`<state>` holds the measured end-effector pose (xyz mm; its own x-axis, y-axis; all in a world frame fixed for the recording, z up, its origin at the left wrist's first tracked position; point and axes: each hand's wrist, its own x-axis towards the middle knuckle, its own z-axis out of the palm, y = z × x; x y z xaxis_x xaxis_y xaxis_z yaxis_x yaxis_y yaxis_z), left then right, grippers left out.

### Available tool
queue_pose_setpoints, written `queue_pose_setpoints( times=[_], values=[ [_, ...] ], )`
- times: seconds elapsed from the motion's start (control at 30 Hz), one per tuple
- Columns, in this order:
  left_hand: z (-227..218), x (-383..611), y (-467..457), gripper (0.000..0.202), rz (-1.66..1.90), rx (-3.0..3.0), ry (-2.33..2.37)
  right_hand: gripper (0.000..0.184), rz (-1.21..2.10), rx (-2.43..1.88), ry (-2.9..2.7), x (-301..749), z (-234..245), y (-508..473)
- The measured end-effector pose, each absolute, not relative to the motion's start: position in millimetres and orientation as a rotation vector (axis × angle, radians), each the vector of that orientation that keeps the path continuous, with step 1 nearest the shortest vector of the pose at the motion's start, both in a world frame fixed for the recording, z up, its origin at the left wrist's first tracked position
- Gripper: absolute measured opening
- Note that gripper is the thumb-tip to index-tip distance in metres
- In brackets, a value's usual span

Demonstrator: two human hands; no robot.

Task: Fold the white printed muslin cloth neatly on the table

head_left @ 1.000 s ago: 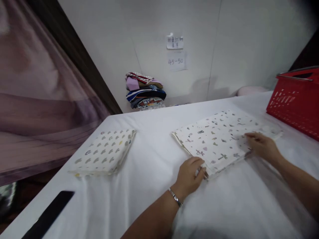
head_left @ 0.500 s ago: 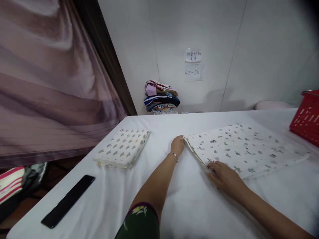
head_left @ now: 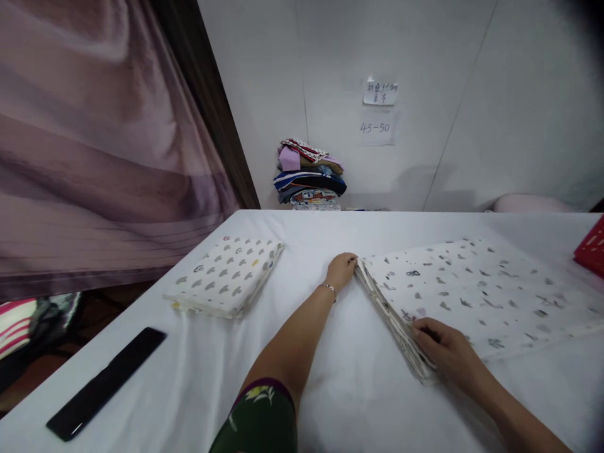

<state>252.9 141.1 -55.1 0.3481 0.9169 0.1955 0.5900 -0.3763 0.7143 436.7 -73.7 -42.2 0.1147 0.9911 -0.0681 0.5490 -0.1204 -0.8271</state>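
A white patterned cloth (head_left: 472, 296), folded into a long flat rectangle, lies on the white table (head_left: 330, 377) to the right of centre. My left hand (head_left: 340, 270) pinches its far left corner, fingers closed on the layered edge. My right hand (head_left: 446, 352) grips the near left corner, fingers curled over the stacked layers. The left edge of the cloth is lifted slightly between both hands. A bracelet shows on my left wrist.
A second folded patterned cloth (head_left: 226, 275) lies to the left. A black phone (head_left: 106, 382) rests near the table's front left edge. A pile of folded clothes (head_left: 309, 179) sits against the wall. A red basket's corner (head_left: 592, 246) shows far right. A curtain (head_left: 94, 145) hangs left.
My left hand moved from the cloth's near corner to its far left corner. My right hand moved from the right side to the near left corner. The cloth's left edge has risen.
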Motion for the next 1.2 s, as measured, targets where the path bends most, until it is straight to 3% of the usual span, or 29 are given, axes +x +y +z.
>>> queue_pose_setpoints(
  times=[0.17,0.47,0.73,1.2],
  values=[
    [-46,254,148,0.022,0.713,2.038,1.251,0.038,0.846,-1.784,-1.405,440,-47,-74],
    [-44,252,150,0.025,0.662,1.982,1.236,0.033,0.548,-1.993,-1.859,425,-37,-80],
    [-43,247,149,0.035,0.599,2.011,1.168,0.031,0.66,-1.847,-1.672,438,-41,-79],
    [-32,245,149,0.028,0.411,2.632,1.031,0.035,0.795,-1.732,-1.545,438,-33,-81]
  ],
)
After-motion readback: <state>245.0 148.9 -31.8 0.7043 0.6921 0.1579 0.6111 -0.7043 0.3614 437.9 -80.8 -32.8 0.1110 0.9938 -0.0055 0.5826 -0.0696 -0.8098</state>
